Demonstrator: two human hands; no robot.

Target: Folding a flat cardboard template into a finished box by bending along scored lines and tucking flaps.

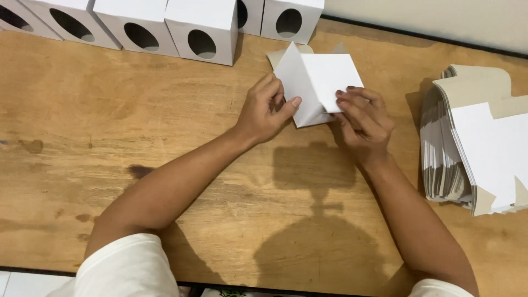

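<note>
- View from above onto a wooden table (137,165); two bare forearms reach in from the bottom edge, w/ white sleeves (124,269) at the shoulders.
- Both hands meet at upper centre of the table, on a white cardboard box blank (319,82), part-folded into a box shape.
- The blank stands tilted, one corner ridge pointing up toward the cam; grey-beige inner flaps show at its far edge.
- Left hand (267,113): closed on the blank's left side, thumb pressed on the front face near the lower edge, fingers curled behind.
- Right hand (363,118): gripping the blank's right lower edge, fingertips on the white face, dark nail polish visible.
- Whether the blank's bottom touches the table or is lifted just off it: can't tell.
- Along the far edge, top left, a row of finished white boxes (201,27), each w/ an oval cut-out window in the front; they sit side by side, touching or nearly so.
- At the right edge, well apart from the hands, a thick stack of flat blanks (473,143), white faces up, grey-beige tabs sticking out, edges fanned.
- Shadows of arms and blank fall on the wood below the hands.
- A pale wall (440,19) runs behind the table, top right.
</note>
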